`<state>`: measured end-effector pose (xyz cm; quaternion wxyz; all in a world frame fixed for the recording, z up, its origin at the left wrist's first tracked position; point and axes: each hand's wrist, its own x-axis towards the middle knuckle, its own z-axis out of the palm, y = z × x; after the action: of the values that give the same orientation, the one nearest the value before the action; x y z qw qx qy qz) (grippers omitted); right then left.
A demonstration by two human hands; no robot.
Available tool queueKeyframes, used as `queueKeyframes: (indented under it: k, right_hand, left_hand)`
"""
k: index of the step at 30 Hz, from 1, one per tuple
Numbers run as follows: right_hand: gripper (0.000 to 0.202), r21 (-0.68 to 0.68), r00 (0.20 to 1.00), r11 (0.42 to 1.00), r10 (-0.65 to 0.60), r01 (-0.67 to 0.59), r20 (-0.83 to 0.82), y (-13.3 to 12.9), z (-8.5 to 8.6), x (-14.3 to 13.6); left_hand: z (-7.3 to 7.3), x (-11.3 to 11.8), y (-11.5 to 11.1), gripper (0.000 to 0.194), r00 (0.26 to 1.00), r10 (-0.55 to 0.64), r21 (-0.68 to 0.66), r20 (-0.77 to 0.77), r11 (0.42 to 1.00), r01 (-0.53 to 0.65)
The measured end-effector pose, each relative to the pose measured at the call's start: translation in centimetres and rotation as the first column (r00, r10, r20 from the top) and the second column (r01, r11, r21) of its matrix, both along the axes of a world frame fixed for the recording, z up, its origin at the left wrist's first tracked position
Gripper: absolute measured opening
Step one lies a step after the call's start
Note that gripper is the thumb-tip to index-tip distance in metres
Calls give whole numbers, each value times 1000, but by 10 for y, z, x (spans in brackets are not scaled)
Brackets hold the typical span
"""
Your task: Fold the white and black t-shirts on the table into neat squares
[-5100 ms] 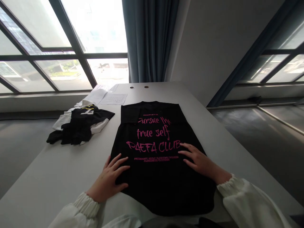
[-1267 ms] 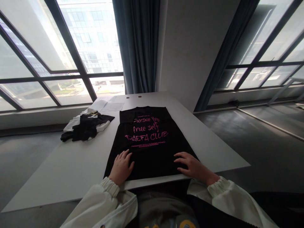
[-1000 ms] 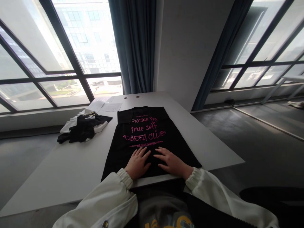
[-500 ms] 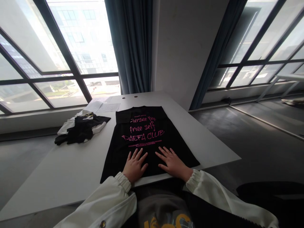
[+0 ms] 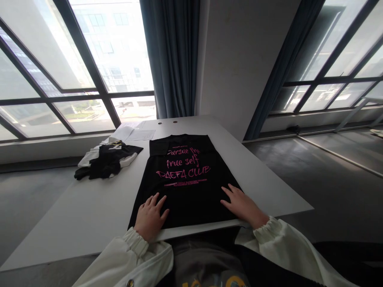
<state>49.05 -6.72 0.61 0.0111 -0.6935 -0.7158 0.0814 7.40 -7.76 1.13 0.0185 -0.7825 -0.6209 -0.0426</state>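
Note:
A black T-shirt [image 5: 188, 201] with pink lettering lies folded into a neat, long shape in front of me, its neck end pointing away. My left hand [image 5: 150, 217] rests on the shirt's lower left corner, fingers spread and palm down. On the lower right edge lies my right hand [image 5: 243, 205], also flat with its fingers apart. Neither hand grips the fabric. The shirt's sleeves are not visible.
The shirt lies on a white table [image 5: 89, 223]. A crumpled pile of black and white clothes [image 5: 106, 159] sits to the left. Behind it are some papers [image 5: 140, 134]. A blue curtain [image 5: 175, 59] and windows stand beyond the table.
My hands have slid apart across the shirt, the left one toward its left edge and the right one toward its right edge. The view has shifted slightly.

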Motion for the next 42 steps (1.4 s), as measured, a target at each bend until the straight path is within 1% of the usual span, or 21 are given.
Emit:
queueKeyframes:
  k: [1,3,5,7,8,10,11,12,14,17,20,22,24,28,33,35,38,40,42]
  right_hand:
    - [73,0,1000,1000,10,-10,-11,9,6,-6]
    - [70,46,997,997,61,-60,-40,33,16,-23]
    - [69,117,989,985,133,-125,-61,63,23,-45]
    - [67,140,984,979,162,-151,-69,96,26,-66]
    - [68,125,987,984,140,-130,-72,112,26,-74]
    - [70,95,993,992,90,-82,-76,142,23,-84]
    - [70,82,995,995,57,-50,-77,155,21,-84]
    - [70,71,997,997,18,-12,-78,165,17,-82]
    - [68,60,994,995,-77,81,-77,181,7,-74]
    - [68,72,984,983,-167,171,-64,193,-10,-59]
    - [70,84,984,981,-168,172,-50,196,-22,-53]
    - [70,80,986,983,-160,163,-46,195,-23,-53]
    - [71,65,988,986,-148,151,-49,194,-22,-53]
    - [70,55,989,988,-141,144,-53,191,-16,-49]
    - [72,22,982,984,-177,179,-62,189,-11,-36]
    - [74,-1,977,979,-202,203,-64,188,-9,-33]
    - [74,-3,974,976,-219,219,-53,188,-9,-33]
    - [74,2,974,976,-220,220,-51,188,-9,-35]
    - [74,4,975,977,-214,214,-54,188,-10,-36]
  left_hand:
    - [6,2,10,56,1000,0,-7,-12,1000,0]
    - [15,9,40,56,1000,1,3,-30,1000,-1]
    - [22,19,81,56,1000,-13,17,-20,1000,13]
    - [24,28,129,58,1000,22,-20,16,1000,-22]
    - [25,32,152,61,997,64,-61,41,996,-62]
    - [23,33,195,69,991,116,-76,60,991,-111]
    - [21,31,212,73,988,139,-73,72,988,-134]
    - [18,27,227,74,983,160,-64,85,986,-155]
    - [10,16,245,73,972,205,-53,111,978,-200]
    - [-8,-3,254,71,960,246,-72,135,969,-238]
    - [-22,-13,256,71,955,259,-90,145,964,-248]
    - [-27,-15,258,71,950,277,-105,146,959,-263]
    - [-27,-16,260,71,946,292,-124,144,953,-275]
    - [-24,-21,263,71,946,297,-145,126,949,-279]
    - [-21,-26,258,68,950,300,-165,90,945,-283]
    - [-19,-27,252,71,957,283,-164,66,949,-269]
    - [-17,-29,242,75,975,222,-151,6,964,-218]
    - [-16,-33,238,76,985,174,-153,-25,972,-175]
    - [-14,-38,236,75,987,159,-175,-38,971,-163]
